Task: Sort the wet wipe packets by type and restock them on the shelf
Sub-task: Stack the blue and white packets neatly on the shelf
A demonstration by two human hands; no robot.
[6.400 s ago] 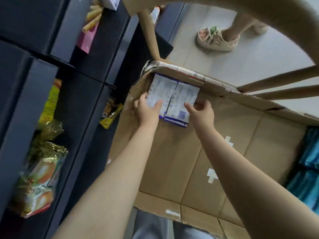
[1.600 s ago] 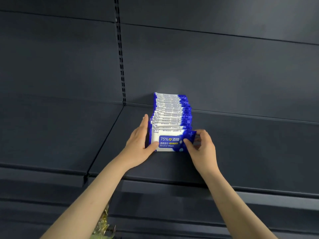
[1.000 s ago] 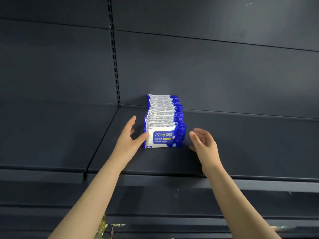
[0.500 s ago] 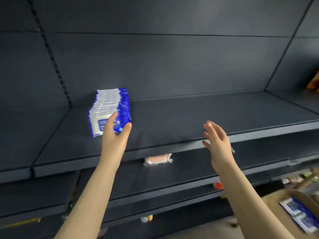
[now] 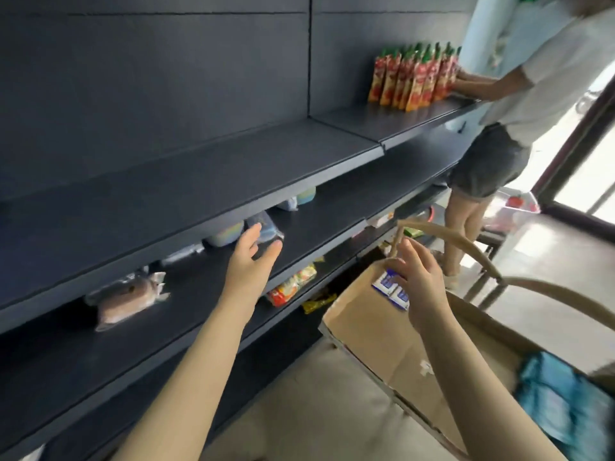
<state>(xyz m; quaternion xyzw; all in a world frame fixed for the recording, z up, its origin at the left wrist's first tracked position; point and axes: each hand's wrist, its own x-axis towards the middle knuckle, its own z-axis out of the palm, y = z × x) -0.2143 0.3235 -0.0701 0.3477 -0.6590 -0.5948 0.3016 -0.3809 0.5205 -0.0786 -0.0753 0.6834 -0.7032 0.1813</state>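
in front of the dark shelf [image 5: 233, 168], the left hand [image 5: 249, 264] hovers, fingers [image 5: 254, 232] released and empty; right of it the right hand [image 5: 421, 281], fingers spread loose, hangs over the wet wipe packets [image 5: 382, 284] lying in the cardboard box [image 5: 376, 334].

We have the shelf [image 5: 233, 168] on our left and the cardboard box [image 5: 376, 331] on our right, wipe packets [image 5: 386, 283] in its far corner. Pouches [image 5: 412, 78] stand at the shelf's far end, before another person [image 5: 492, 161].
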